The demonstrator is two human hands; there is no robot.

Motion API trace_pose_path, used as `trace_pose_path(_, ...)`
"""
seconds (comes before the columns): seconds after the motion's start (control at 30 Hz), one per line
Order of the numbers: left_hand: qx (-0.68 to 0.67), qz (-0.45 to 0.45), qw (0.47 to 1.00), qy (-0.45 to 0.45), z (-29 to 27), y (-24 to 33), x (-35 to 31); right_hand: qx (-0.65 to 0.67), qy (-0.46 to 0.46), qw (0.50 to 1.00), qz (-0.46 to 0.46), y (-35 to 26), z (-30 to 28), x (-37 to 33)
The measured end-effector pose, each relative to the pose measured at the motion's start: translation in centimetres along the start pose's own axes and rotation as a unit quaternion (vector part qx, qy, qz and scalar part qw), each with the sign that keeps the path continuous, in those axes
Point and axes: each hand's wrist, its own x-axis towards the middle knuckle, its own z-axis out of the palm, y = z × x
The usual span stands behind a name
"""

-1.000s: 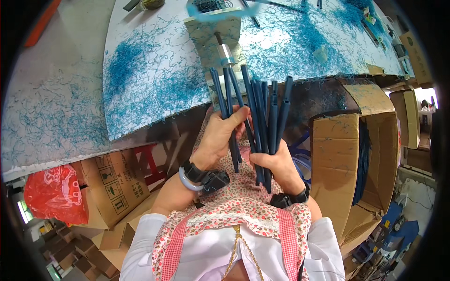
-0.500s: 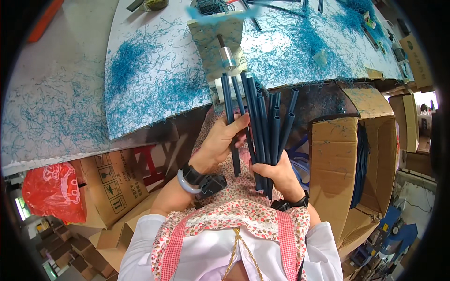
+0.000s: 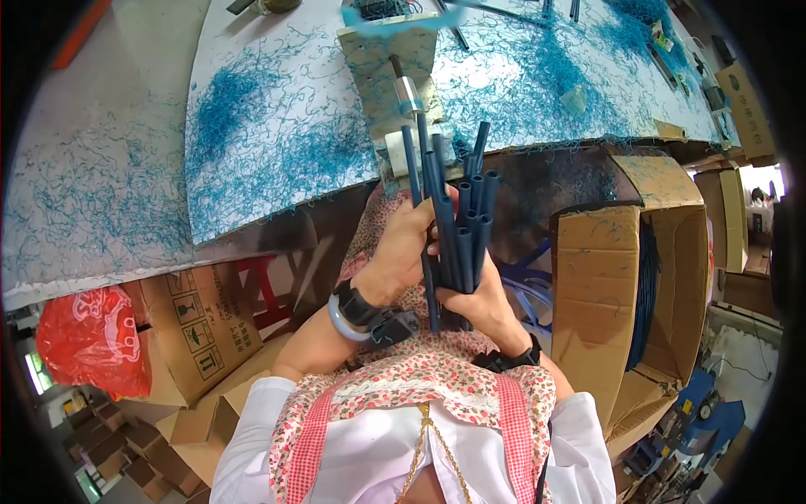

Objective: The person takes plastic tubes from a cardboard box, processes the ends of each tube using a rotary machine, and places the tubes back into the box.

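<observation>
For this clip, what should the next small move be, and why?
Probably the left grip should ease the leftmost dark tube in against the bundle of dark tubes: its upper end stands apart, while the right grip holds the bundle, whose upper ends sit at uneven heights.

The right hand [image 3: 477,306] shifted leftward, closer to the left hand [image 3: 401,259] near mid-frame, and the fanned dark-blue tubes [image 3: 465,254] drew into a tighter bunch.
</observation>
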Motion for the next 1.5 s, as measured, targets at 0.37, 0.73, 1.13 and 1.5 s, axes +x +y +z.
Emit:
trace_pose_path(0.37, 0.093, -0.029, 0.995, -0.016, -0.4, 0.5, -0.4, 0.055, -0.018, 0.997, 0.049, -1.4, -0.7, -1.0)
trace_pose_path(0.73, -0.006, -0.049, 0.998, 0.026, 0.0, 0.8, -0.2, -0.045, -0.030, 0.999, 0.011, 0.1, -1.1, -0.6)
trace_pose_path(1.13, 0.029, -0.048, 0.998, 0.030, -0.8, 0.1, 0.0, 0.044, -0.047, 0.996, 0.066, -0.5, -1.8, -0.8)
trace_pose_path(1.5, 0.170, 0.064, 0.983, -0.029, -1.6, 1.7, -0.8, -0.162, -0.102, 0.982, -0.004, -1.8, -4.6, -1.8)
